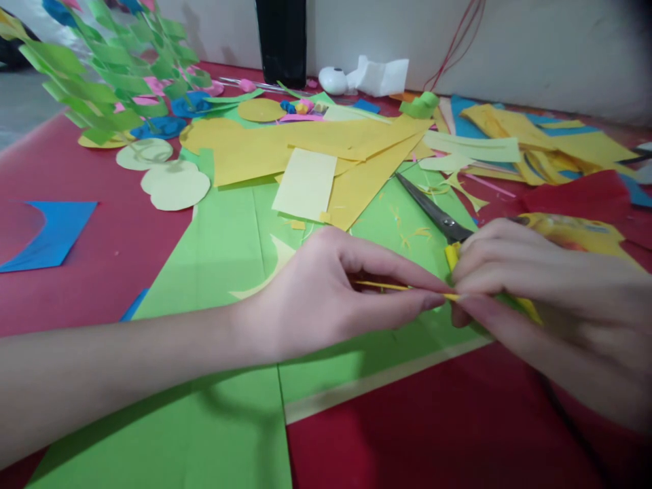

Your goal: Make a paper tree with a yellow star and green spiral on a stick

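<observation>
A thin yellow paper strip (383,285) runs between my two hands over green paper. My left hand (331,292) pinches it between thumb and forefinger, with part of the strip showing inside the grip. At its end, my right hand (540,292) also pinches the strip, fingertips almost touching the left ones. Scissors (432,210) with yellow handles lie just behind my right hand, which hides part of them. The large green paper sheet (229,421) lies beneath both hands. Small yellow scraps (415,236) are scattered in front of the scissors.
Yellow paper sheets (275,149) and a pale rectangle (306,183) lie beyond my hands. Green paper-leaf stems (112,61) rise at back left. A black phone (282,41) leans on the wall. A blue cutout (56,234) lies left; a yellow glue gun-like object (575,231) sits right.
</observation>
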Available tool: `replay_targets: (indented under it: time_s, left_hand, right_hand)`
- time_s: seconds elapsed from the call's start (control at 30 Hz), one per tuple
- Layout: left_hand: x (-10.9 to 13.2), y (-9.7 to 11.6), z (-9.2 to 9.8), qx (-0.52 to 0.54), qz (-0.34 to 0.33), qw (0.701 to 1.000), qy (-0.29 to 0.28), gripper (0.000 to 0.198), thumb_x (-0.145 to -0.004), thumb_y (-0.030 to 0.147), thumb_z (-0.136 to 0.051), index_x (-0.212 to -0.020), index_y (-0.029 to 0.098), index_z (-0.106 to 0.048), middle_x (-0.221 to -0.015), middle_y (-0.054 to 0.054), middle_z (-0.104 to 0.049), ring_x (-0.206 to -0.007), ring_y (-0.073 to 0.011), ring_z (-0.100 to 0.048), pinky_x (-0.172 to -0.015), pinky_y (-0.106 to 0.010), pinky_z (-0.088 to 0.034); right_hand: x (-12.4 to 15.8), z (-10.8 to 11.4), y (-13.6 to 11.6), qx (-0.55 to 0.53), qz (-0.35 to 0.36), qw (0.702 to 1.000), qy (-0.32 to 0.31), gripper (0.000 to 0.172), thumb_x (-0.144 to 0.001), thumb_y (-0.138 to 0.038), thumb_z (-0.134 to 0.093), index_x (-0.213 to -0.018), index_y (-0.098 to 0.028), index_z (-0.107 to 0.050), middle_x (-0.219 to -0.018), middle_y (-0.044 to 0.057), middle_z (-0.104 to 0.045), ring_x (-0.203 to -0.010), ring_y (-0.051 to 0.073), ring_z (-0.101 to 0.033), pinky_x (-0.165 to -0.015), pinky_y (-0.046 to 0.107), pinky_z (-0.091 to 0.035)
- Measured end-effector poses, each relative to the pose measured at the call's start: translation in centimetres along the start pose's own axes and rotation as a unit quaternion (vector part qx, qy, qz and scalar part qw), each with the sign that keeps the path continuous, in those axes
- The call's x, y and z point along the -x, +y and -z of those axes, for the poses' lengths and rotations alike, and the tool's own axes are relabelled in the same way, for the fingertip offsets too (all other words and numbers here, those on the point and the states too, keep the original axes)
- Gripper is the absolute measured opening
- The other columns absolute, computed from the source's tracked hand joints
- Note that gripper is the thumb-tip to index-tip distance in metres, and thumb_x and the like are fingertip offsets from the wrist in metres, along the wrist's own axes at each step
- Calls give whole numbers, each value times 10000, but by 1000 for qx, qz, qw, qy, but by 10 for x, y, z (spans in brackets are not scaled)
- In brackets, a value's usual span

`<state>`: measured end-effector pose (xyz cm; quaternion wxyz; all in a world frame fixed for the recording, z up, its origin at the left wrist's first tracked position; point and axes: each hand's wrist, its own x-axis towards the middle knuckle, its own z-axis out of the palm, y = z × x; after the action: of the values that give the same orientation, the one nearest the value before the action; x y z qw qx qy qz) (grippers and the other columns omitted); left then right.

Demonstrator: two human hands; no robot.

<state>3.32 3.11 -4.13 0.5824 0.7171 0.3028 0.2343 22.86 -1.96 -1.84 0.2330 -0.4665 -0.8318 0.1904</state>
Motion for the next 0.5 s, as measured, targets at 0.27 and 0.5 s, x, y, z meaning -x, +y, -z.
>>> replay_targets:
  time_s: [0.27, 0.5]
  left_hand:
    - [0, -1, 1, 41, 4, 999, -12, 153, -765, 255, -614, -822, 182, -736, -557, 24, -644, -467, -66, -520, -408, -137, -390]
    - [0, 0, 0, 64, 28, 997, -19, 162, -765, 275, -613, -799, 171, -733, -507, 24, -597, -430, -60, -472, -380, -148, -358]
  right_hand:
    - [1, 1, 1, 20, 31, 999, -17, 152, -826, -188, -496, -677, -220, -502, -686, 4, -528, -725, 158, -467, -621, 317, -393]
    - [6, 0, 3, -57, -38, 997, -28, 256, -891, -263, -421, -663, -226, -533, -671, 8, -534, -687, 160, -508, -621, 324, -404]
